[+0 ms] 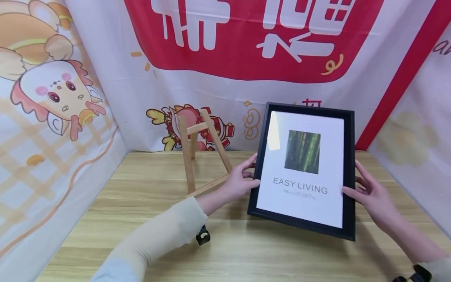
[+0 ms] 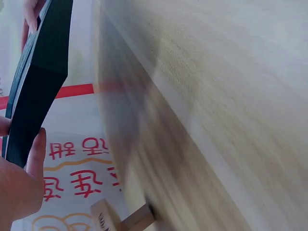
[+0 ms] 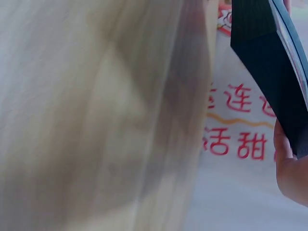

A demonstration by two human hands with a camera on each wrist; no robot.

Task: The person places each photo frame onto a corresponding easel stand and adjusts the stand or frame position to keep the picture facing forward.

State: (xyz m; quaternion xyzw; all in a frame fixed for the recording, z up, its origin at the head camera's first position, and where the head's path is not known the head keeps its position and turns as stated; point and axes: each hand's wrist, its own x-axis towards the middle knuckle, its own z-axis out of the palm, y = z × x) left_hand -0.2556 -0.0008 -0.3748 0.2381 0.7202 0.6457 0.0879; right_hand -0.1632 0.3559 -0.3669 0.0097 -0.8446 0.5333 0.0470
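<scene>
A black picture frame (image 1: 349,172) is held up off the table in the head view, tilted a little. Its white insert shows a small bamboo picture and the words EASY LIVING. My left hand (image 1: 241,179) grips its left edge, thumb at the front and fingers going behind. On the opposite edge, my right hand (image 1: 371,194) pinches it the same way. Both wrist views show the frame's dark side, with the left hand (image 2: 21,190) and the right hand (image 3: 292,175) at its edges. A small wooden easel (image 1: 188,160) stands just left of the left hand.
The wood-grain table (image 1: 141,219) spreads beneath. A white cloth with red printing (image 1: 218,88) hangs behind it, and printed cloths line the left side (image 1: 70,184) and right side (image 1: 415,164). A black strap piece (image 1: 202,235) shows at the left wrist.
</scene>
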